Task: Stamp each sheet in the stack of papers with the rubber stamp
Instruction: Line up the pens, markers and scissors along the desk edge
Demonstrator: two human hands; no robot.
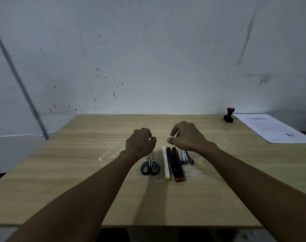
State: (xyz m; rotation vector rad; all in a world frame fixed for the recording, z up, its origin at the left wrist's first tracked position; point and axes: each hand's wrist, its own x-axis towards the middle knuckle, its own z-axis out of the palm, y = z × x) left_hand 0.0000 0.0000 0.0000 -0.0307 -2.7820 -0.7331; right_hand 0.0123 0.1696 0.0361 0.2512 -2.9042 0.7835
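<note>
Nearest the person, scissors point(150, 167), a white marker point(166, 164), two black markers point(176, 165) and a stapler point(187, 157) lie side by side on the wooden table point(61, 172), long axes running away from the person. Above them hover the left hand point(140, 141) and right hand point(187, 135), fingers loosely curled, holding nothing. Bare tabletop stretches beyond them. At the far right edge the rubber stamp point(229, 115) stands upright, handle up, just beside the stack of papers point(271, 127), which angles toward the right edge.
</note>
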